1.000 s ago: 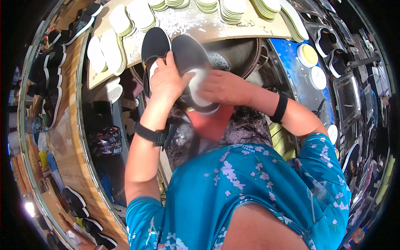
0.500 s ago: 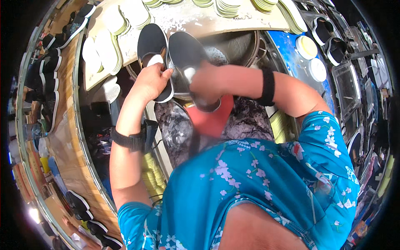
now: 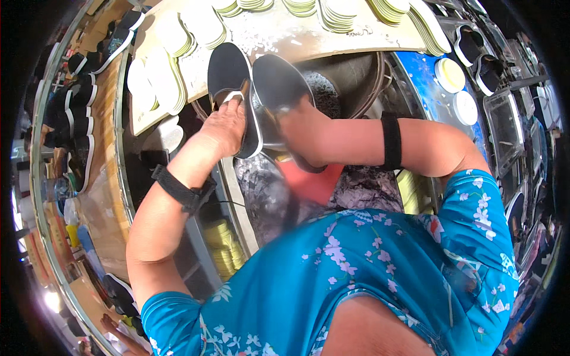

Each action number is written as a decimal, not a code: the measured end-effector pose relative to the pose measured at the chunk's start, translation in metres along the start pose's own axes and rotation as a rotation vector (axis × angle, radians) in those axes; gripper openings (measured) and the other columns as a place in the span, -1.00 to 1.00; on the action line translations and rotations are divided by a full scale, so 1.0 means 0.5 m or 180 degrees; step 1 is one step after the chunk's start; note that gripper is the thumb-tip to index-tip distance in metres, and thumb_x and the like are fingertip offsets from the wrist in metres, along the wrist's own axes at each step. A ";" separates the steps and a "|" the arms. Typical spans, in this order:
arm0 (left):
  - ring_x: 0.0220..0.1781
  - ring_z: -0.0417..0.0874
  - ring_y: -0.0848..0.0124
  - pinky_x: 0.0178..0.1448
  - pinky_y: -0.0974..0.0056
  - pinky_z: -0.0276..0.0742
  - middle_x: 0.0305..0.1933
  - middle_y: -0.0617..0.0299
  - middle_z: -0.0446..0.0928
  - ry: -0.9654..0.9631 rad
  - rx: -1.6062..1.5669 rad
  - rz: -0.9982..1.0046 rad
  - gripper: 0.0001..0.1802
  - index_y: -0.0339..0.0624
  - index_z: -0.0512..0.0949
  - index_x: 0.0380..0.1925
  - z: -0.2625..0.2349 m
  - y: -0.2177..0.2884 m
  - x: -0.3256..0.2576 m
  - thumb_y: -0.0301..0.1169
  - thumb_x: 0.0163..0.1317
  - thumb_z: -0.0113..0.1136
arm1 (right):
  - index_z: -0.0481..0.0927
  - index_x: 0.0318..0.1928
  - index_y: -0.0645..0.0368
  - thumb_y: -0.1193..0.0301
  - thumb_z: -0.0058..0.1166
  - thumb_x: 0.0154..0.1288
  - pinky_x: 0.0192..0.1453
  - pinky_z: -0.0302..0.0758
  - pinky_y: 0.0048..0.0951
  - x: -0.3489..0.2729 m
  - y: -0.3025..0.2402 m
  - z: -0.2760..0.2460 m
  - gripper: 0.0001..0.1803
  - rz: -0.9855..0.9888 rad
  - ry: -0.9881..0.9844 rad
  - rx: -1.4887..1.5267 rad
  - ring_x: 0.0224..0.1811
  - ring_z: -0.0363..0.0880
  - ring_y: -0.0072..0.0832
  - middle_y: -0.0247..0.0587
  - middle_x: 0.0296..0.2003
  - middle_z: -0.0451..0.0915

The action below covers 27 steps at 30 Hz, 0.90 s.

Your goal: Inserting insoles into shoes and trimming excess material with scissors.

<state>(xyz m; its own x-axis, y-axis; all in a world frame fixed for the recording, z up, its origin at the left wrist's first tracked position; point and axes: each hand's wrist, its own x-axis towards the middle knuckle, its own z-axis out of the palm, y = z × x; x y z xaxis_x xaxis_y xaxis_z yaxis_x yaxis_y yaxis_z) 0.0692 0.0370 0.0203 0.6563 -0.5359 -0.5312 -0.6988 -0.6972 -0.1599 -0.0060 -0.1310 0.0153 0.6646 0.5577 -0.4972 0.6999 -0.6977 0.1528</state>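
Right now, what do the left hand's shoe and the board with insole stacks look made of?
Shoe: probably fabric upper, its black face looking matte; the smooth white sole edge suggests rubber or foam. Board: perhaps plywood, given its flat tan face.

Straight Down from the Head

We look from the person's head through the left of two side-by-side fisheye lenses, with the picture upright and unmirrored. We face steeply downward: the floral shirt [image 3: 356,255] fills the lower part and sits nearest to us, while the left hand [image 3: 227,127] and right hand [image 3: 303,133] lie farther off, above the middle. Beyond them we reach the pale board [image 3: 380,44] along the top. Our field is so wide that it takes in the wooden shelf [image 3: 102,196] at left, curved toward the rim, and black surrounds us at the corners.
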 end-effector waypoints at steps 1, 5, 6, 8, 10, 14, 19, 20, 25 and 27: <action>0.31 0.16 0.07 0.32 0.20 0.18 0.31 -0.14 0.03 0.0039 0.0249 -0.0037 -0.20 -0.49 0.05 0.19 0.002 0.005 0.007 -0.49 -0.07 0.16 | 0.44 0.05 0.27 0.17 0.24 -0.18 0.15 0.09 0.25 0.007 -0.005 0.006 -0.28 0.0079 0.0123 -0.0041 0.11 0.35 -0.24 0.00 0.10 0.32; 0.33 0.15 0.09 0.30 0.22 0.21 0.31 -0.12 0.04 -0.0151 0.0488 -0.0103 -0.14 -0.54 0.05 0.18 -0.004 0.001 0.018 -0.43 -0.11 0.23 | 0.45 0.02 0.29 0.20 0.25 -0.23 0.15 0.07 0.25 0.017 -0.004 0.014 -0.28 0.0193 0.0193 -0.0011 0.09 0.36 -0.24 0.01 0.04 0.36; 0.30 0.16 0.03 0.36 0.20 0.16 0.26 -0.20 0.05 -0.0133 0.0120 -0.0042 -0.14 -0.61 0.12 0.13 -0.009 -0.006 0.017 -0.49 -0.21 0.29 | 0.46 0.00 0.28 0.23 0.24 -0.23 0.17 0.07 0.22 0.014 -0.004 0.009 -0.31 0.0185 0.0217 0.0168 0.07 0.36 -0.24 -0.02 -0.01 0.38; 0.28 0.19 0.02 0.34 0.18 0.17 0.18 -0.25 0.16 0.0052 -0.0260 0.0034 -0.15 -0.62 0.14 0.11 -0.015 -0.018 0.010 -0.46 -0.21 0.28 | 0.46 -0.02 0.28 0.26 0.23 -0.23 0.19 0.06 0.18 0.002 -0.002 -0.004 -0.34 0.0124 0.0352 0.0221 0.06 0.37 -0.24 -0.05 -0.06 0.41; 0.24 0.24 0.01 0.32 0.16 0.19 0.14 -0.25 0.22 -0.0041 -0.1083 0.0258 -0.20 -0.55 0.17 0.12 -0.023 -0.034 0.003 -0.43 -0.16 0.23 | 0.23 0.17 0.35 0.39 0.16 -0.25 0.23 0.10 -0.04 -0.015 -0.005 -0.018 -0.17 0.0417 0.0344 0.0644 0.06 0.36 -0.25 -0.09 -0.09 0.41; 0.19 0.30 -0.03 0.22 0.13 0.28 0.15 -0.21 0.25 0.0750 -0.2069 0.0124 -0.35 -0.39 0.23 0.11 -0.026 -0.033 -0.026 -0.42 -0.03 0.13 | 0.24 0.17 0.29 0.42 0.10 -0.22 0.32 -0.04 -0.03 -0.022 0.000 -0.040 -0.21 0.0713 0.1021 0.0673 0.07 0.30 -0.23 -0.08 -0.10 0.39; -0.14 0.54 -0.09 -0.05 0.06 0.44 -0.26 -0.27 0.50 0.1221 -0.2386 -0.0116 -0.62 -0.43 0.44 -0.21 -0.011 -0.013 -0.053 -0.32 0.07 0.08 | 0.25 0.17 0.24 0.43 0.05 -0.15 0.32 -0.02 0.00 0.004 -0.008 -0.034 -0.27 0.0819 0.1435 0.0536 0.13 0.25 -0.19 -0.04 -0.02 0.34; -0.13 0.54 -0.07 -0.05 0.06 0.44 -0.25 -0.27 0.50 0.1044 -0.2431 -0.0077 -0.60 -0.45 0.46 -0.25 -0.009 -0.008 -0.057 -0.25 0.10 0.04 | 0.26 0.16 0.24 0.44 0.04 -0.13 0.31 -0.01 0.01 0.006 -0.010 -0.029 -0.29 0.0919 0.1733 0.0547 0.13 0.25 -0.19 -0.05 -0.02 0.34; -0.15 0.56 -0.04 -0.04 0.08 0.45 -0.25 -0.22 0.52 0.0903 -0.2601 -0.0178 -0.54 -0.43 0.53 -0.32 -0.027 0.009 -0.074 -0.14 0.10 0.02 | 0.24 0.19 0.24 0.41 0.06 -0.06 0.29 0.02 0.01 0.048 0.028 -0.014 -0.30 0.1240 0.1486 0.0447 0.12 0.26 -0.20 -0.08 -0.04 0.35; -0.17 0.58 -0.01 -0.06 0.10 0.48 -0.25 -0.18 0.54 0.0846 -0.2579 -0.0259 -0.54 -0.38 0.55 -0.31 -0.046 0.019 -0.086 -0.12 0.07 0.05 | 0.23 0.19 0.26 0.39 0.10 -0.07 0.30 0.00 0.02 0.071 0.050 -0.007 -0.28 0.1211 0.1674 0.0478 0.10 0.28 -0.20 -0.08 -0.08 0.38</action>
<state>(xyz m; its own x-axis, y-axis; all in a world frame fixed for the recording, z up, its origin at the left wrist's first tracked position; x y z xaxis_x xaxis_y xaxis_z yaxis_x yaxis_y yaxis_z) 0.0412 0.0425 0.0606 0.8113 -0.4927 -0.3148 -0.2941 -0.8091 0.5087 0.0361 -0.1272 0.0045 0.9239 0.3785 0.0567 0.3723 -0.9232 0.0956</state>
